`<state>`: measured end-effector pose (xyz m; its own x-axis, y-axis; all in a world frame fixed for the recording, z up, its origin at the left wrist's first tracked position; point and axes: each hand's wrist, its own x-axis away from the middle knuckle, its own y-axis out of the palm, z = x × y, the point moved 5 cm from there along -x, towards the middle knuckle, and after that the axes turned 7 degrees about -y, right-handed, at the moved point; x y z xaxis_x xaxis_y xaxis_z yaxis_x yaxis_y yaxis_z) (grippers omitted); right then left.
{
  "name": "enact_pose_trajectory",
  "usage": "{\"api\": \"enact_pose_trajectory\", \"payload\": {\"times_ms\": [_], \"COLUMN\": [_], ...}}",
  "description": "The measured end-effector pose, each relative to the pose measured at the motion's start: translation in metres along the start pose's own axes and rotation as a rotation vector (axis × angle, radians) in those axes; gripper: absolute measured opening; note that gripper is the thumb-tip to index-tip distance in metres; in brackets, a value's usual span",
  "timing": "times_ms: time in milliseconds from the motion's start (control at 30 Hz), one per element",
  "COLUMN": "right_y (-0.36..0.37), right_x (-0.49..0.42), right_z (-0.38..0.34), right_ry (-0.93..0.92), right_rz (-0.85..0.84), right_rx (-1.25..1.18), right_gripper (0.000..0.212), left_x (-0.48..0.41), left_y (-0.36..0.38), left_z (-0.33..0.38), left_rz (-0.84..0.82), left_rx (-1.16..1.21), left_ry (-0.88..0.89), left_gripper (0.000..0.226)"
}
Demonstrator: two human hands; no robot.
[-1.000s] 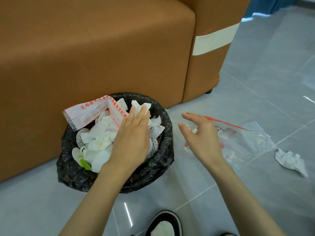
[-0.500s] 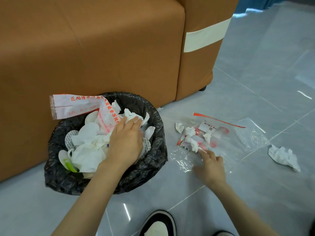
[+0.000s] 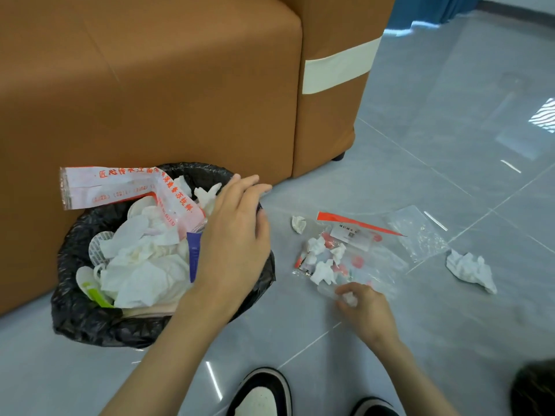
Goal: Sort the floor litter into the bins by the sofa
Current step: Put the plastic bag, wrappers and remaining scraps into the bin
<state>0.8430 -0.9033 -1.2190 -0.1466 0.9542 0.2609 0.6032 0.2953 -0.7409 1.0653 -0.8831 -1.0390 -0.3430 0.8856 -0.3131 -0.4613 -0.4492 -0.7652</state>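
A round bin lined with a black bag (image 3: 78,313) stands against the brown sofa (image 3: 150,85), stuffed with white tissues and a red-printed wrapper (image 3: 120,187). My left hand (image 3: 234,238) hovers over the bin's right rim, fingers relaxed, holding nothing. To the right, a clear zip bag (image 3: 369,253) with a red strip lies flat on the floor, with paper scraps on it. My right hand (image 3: 365,307) pinches a small white scrap (image 3: 350,298) at the bag's near edge. A crumpled tissue (image 3: 470,270) lies further right, and a small wad (image 3: 298,224) lies near the bin.
Grey floor tiles stretch to the right and back. My two shoes (image 3: 262,394) are at the bottom edge. A dark object (image 3: 534,388) shows in the bottom right corner. The sofa's armrest carries a cream band (image 3: 339,67).
My left hand has lifted off the tissues and shifted to the bin's right rim. My right hand dropped to the zip bag's near edge and closed its fingers on a white scrap.
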Motion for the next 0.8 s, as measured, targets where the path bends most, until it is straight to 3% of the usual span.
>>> {"api": "enact_pose_trajectory", "payload": {"times_ms": [200, 367, 567, 700, 800], "right_y": [-0.015, -0.035, -0.018, 0.006, 0.015], "right_x": [0.001, -0.008, -0.038, -0.049, -0.049], "right_z": [0.014, 0.004, -0.028, -0.028, -0.022], "right_ry": [0.035, -0.003, -0.252, -0.184, -0.167], "right_rz": [0.041, 0.158, 0.03, -0.192, -0.184], "right_rx": [-0.294, -0.385, -0.048, 0.219, 0.309], "right_gripper": [0.007, 0.01, 0.043, 0.058, 0.059], "left_x": [0.022, 0.04, 0.041, 0.033, 0.026], "left_y": [0.044, 0.091, 0.132, 0.148, 0.162], "left_z": [0.042, 0.03, -0.007, -0.015, -0.015], "left_rz": [-0.158, -0.4, -0.593, -0.659, -0.748], "left_rx": [0.01, -0.031, -0.109, -0.166, -0.161], "left_ry": [0.184, 0.152, -0.01, -0.073, -0.069], "left_gripper": [0.048, 0.06, 0.059, 0.063, 0.068]}}
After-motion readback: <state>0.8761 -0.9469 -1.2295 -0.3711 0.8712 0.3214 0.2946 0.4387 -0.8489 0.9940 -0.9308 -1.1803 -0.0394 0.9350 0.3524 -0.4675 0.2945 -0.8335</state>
